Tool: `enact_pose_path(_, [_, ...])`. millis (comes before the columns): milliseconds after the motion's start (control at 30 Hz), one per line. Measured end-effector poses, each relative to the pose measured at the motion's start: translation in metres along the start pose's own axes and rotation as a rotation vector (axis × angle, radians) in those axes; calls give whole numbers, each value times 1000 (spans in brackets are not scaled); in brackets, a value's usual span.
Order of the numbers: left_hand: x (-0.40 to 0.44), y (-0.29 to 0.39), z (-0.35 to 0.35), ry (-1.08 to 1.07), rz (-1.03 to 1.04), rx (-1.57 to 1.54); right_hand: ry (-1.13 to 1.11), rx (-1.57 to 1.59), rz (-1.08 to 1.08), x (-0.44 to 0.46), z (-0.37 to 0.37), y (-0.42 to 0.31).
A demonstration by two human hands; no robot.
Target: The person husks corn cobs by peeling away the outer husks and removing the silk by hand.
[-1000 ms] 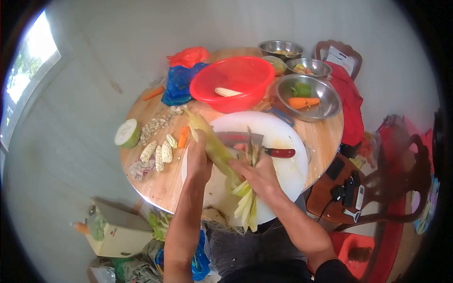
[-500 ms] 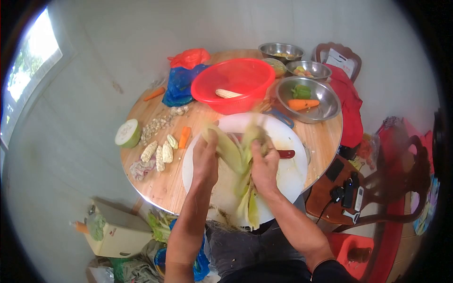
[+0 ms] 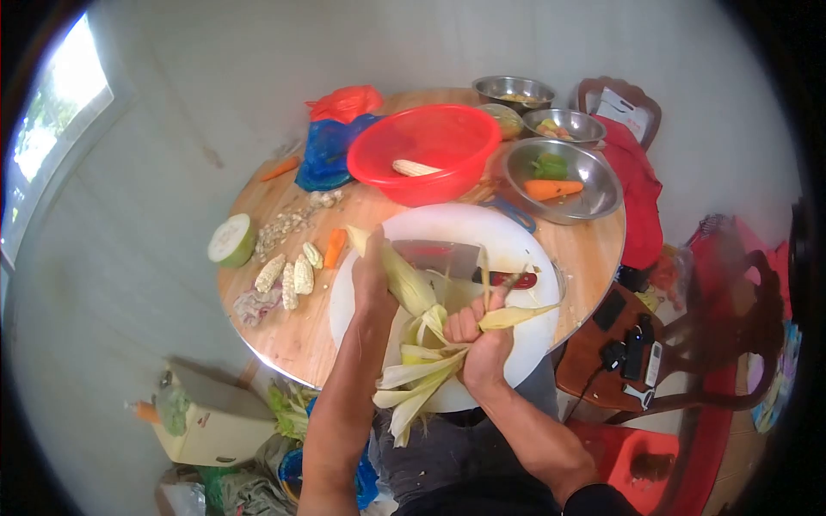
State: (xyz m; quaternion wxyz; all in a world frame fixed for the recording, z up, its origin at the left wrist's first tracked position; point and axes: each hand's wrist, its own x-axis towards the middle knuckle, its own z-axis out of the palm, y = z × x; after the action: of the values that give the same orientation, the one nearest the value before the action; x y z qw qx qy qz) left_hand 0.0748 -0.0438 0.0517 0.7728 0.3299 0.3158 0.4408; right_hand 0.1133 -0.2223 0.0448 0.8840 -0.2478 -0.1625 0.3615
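Observation:
An ear of corn (image 3: 409, 285), still wrapped in pale green husk, slants above the round white cutting board (image 3: 529, 334). My left hand (image 3: 372, 279) is closed around its upper left part. Lower right, my right hand (image 3: 479, 335) is a fist around peeled husk leaves (image 3: 422, 374), some hanging toward me and one pointing right. A cleaver (image 3: 439, 256) with a red handle lies on the board behind my hands. One bare corn cob (image 3: 415, 168) sits in the red basin (image 3: 465, 176).
Short corn pieces (image 3: 288, 279), a carrot piece (image 3: 335, 248), a cut green gourd (image 3: 232, 240) and scattered bits lie left. Metal bowls (image 3: 602, 191) stand at the back right, one holding a carrot and green pepper. A blue bag (image 3: 327, 155) is beside the basin.
Husk leaves have been pulled down and away from the ear. My right hand has moved lower and turned into a fist; my left hand stays at the ear's upper left.

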Motion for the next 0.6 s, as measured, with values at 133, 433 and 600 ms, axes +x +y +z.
enact_pose_path(133, [69, -20, -69, -157, -31, -46, 119, 115, 27, -31, -1, -8])
enact_pose_path(433, [2, 62, -21, -88, 251, 58, 46, 18, 116, 16, 7, -34])
enact_pose_path(600, [-16, 67, -15, -88, 328, 51, -89, -819, 18, 42, 5, -12])
